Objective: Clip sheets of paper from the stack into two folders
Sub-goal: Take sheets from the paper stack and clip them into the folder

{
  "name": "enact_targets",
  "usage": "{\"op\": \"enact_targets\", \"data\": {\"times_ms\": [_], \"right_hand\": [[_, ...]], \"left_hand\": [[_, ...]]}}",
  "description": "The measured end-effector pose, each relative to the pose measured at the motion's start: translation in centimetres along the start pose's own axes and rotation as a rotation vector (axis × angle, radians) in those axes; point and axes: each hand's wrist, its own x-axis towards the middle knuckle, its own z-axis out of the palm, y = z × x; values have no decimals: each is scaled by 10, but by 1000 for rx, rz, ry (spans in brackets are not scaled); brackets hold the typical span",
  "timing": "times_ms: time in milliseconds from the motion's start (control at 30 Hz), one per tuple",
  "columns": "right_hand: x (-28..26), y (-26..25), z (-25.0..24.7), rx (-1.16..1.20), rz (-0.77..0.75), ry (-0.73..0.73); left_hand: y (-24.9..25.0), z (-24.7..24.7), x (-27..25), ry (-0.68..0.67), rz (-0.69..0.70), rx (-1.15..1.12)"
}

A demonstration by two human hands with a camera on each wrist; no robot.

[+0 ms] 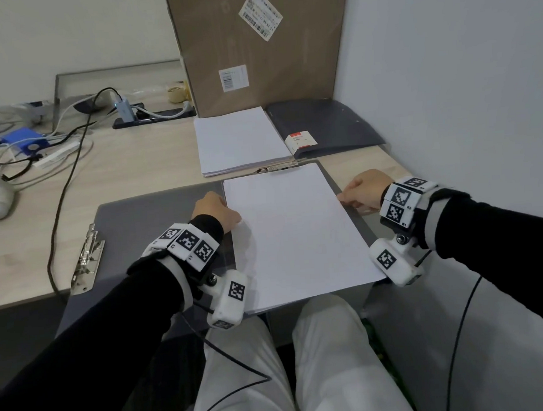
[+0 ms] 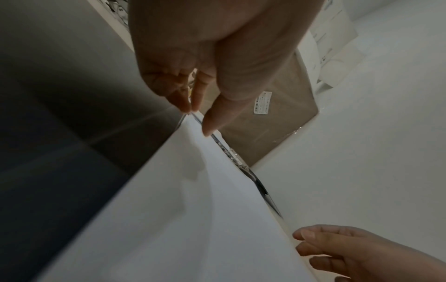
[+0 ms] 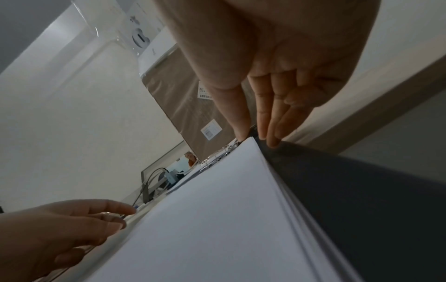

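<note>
An open grey folder lies flat at the desk's front edge. A bundle of white sheets rests on its right half, its top edge at a metal clip. My left hand pinches the bundle's left edge, thumb on top. At the right edge my right hand pinches the sheets between thumb and fingers. Behind lies the paper stack, and a second dark folder sits closed to its right.
A second metal clip sits on the folder's left flap. A tall cardboard box stands against the wall behind the stack. Cables, a blue device and a power strip crowd the left of the desk. A wall is close on the right.
</note>
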Motion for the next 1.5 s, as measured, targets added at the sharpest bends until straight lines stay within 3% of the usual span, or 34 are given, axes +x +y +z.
{"op": "enact_targets", "data": {"times_ms": [167,300,400,567,1000,1500], "right_hand": [[-24,20,-6,58,-16,64],[-44,42,-4,94,62,33],[-54,49,2,95,159,-58],[-65,56,4,111,178,-103],[-71,62,6,272,181,-95],[-69,63,5,216,179,-106]], "left_hand": [[19,8,-34,-130,296,-65],[41,33,-72,-310,559,101],[52,58,-94,-425,652,257],[61,89,-112,-399,787,520],[67,114,-114,-357,867,491],[67,121,-108,-353,870,466]]}}
